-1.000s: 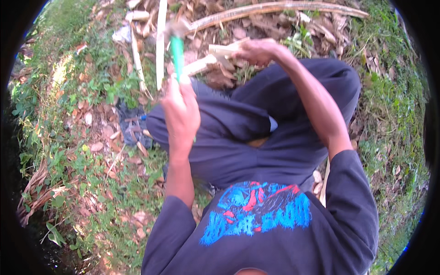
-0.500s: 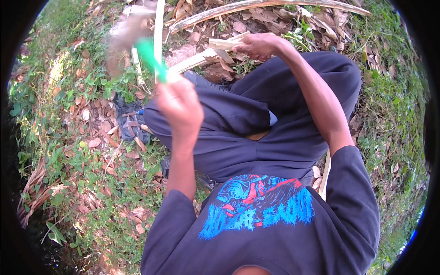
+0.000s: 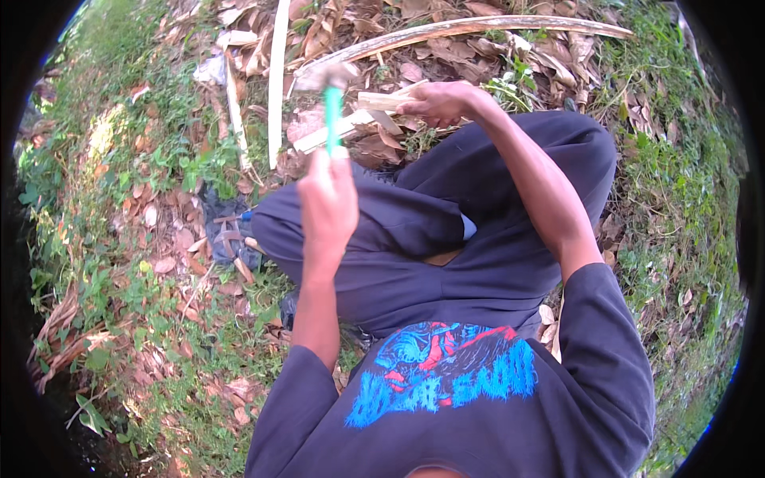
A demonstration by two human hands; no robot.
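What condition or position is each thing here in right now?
left hand: closed around the green handle, raised.
green-handled hammer: upright, head blurred.
right hand: gripping a pale wood piece.
pale wood piece: held just above the ground.
long curved stick: lying on dry leaves.

I see open ground [image 3: 135, 263] — grass, weeds, dry brown leaves [image 3: 351, 32] — in soft daylight, no walls.

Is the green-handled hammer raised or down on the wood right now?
Raised. The left hand holds the green-handled hammer upright, its blurred head above the wood piece that the right hand grips.
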